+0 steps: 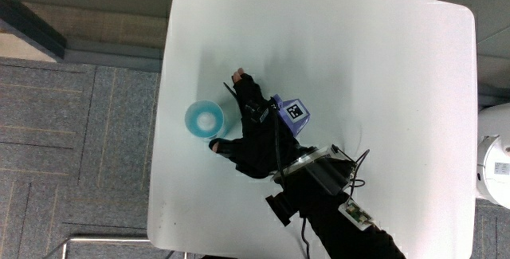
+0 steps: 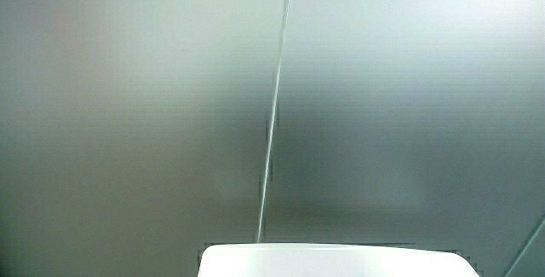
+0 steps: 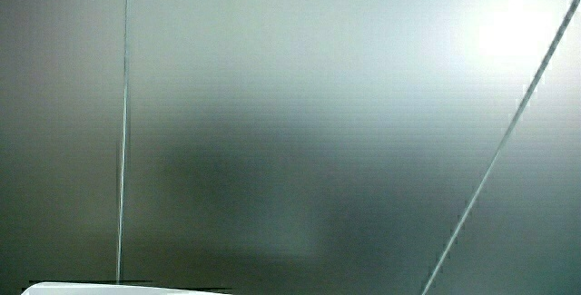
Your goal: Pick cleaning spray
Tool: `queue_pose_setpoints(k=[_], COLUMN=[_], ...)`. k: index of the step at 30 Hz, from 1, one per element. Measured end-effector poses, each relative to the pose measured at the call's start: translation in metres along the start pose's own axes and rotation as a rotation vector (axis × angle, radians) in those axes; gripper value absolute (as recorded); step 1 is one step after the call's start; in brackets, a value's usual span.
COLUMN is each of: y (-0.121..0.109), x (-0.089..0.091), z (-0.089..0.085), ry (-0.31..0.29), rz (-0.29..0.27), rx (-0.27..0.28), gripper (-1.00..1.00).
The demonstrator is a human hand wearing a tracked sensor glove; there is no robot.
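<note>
Nearest the overhead camera is the hand (image 1: 253,135), its forearm (image 1: 343,219) reaching in from the person's edge of the table (image 1: 382,76). On the glove's back sits the cube (image 1: 292,114), its patterned face turned upward, likely so that it can be read from above. Just beside the hand stands the spray (image 1: 204,119), a blue, round-topped thing seen end on, upright on the white top near the table's edge. One finger stretches past the spray and the thumb curls in on its nearer side, so the fingers are spread in a wide fork around it, close to it or touching it, not yet closed on it as far as I can judge. That fork suits a sideways grip on an upright bottle: the body slips between finger and thumb before they squeeze. Nothing else stands on the table. Both side views show only a pale wall and a sliver of the tabletop (image 2: 332,262), so placement rests on the main view. The task looks to be at its reaching stage, with the grasp and the lift yet to come.
</note>
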State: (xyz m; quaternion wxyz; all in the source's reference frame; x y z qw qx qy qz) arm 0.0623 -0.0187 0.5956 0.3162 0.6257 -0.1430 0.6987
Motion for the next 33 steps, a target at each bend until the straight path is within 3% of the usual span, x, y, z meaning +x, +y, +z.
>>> queue_pose_setpoints(k=[5,9,10,11,13,15,17,19,28,29,30,31,33], y=[0.005,0.006,0.006,0.005,0.005,0.004,0.004,0.004,0.001,0.002,0.001,0.003,0.007], x=[-0.003,-0.007,-0.006,-0.008,-0.007,-0.009,-0.008,-0.009,-0.007,-0.007,-0.007,-0.006,-0.006], z=[-0.005,-0.012,-0.012,-0.014,-0.015,-0.016,-0.015,-0.016,-0.017,-0.015,-0.014,-0.012,-0.004], ry=[-0.034,-0.060,-0.107,-0.096,-0.088,-0.076,-0.094,-0.102,-0.025,-0.032,-0.027,0.001,-0.028], rz=[0.005,0.023,0.019,-0.003,0.024,-0.003,0.020,0.019,0.027,0.062,0.049,0.087,0.158], rx=[-0.022,-0.009,0.003,0.013,0.025,0.025,0.026,0.028,0.050,0.058,0.059,0.063,0.089], gripper=[0.33,0.56,0.61,0.67,0.78,0.89,1.00,1.00,1.00,1.00,1.00,1.00,1.00])
